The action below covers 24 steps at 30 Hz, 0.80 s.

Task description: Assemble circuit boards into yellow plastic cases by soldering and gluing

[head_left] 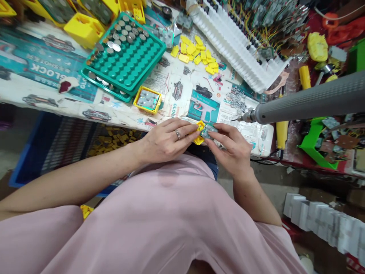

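Observation:
Both of my hands meet at the near edge of the table, over my lap. My left hand (pixel 167 140), with a ring on one finger, pinches a small yellow plastic housing (pixel 199 137). My right hand (pixel 232 146) holds a small green circuit board (pixel 208 129) against that housing, fingers closed on it. The two parts touch between my fingertips.
A green tray (pixel 134 61) of button cells sits at the back left, a filled yellow housing (pixel 147 99) beside it. Loose yellow parts (pixel 195 53), a white rack (pixel 239 49) of wired boards and a pile of screws (pixel 238 101) lie beyond. A grey hanging screwdriver (pixel 308 101) reaches in from the right.

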Motion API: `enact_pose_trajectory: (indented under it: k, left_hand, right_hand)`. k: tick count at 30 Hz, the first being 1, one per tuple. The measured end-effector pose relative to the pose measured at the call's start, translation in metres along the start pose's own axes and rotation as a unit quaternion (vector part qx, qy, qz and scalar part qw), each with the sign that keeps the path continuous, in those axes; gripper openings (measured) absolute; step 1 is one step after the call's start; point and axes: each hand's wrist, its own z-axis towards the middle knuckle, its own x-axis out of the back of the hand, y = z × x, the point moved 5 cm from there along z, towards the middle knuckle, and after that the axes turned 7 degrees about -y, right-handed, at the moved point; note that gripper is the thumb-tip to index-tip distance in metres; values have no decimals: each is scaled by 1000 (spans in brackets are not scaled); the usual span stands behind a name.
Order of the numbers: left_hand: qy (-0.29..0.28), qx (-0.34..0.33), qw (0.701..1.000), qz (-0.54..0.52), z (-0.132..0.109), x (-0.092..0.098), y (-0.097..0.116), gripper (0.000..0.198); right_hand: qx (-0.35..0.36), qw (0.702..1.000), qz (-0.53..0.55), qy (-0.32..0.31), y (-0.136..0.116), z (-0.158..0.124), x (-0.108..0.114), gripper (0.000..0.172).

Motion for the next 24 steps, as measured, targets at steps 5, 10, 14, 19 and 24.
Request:
enact_pose_trajectory:
  k: [5, 10, 14, 19, 24]
  left_hand:
    - [2, -7, 1000, 12, 1, 2, -1, 23]
    - [-2, 3, 1000, 13, 2, 0, -2, 23]
    - [7, 3, 1000, 4, 0, -2, -2, 27]
    - [7, -17, 1000, 21, 0, -1, -1, 31]
    - [8, -1, 1000, 8, 2, -2, -2, 27]
  right_hand:
    - [-5, 1000, 23, -13, 0, 2, 1, 20]
    - [-1, 1000, 17, -12, 0, 2, 4, 19]
    - [9, 1000, -4, -25, 0, 1, 5, 20]
    - [17, 999, 1, -29, 1, 1, 6, 22]
    - [18, 999, 5, -30, 0, 1, 6, 21]
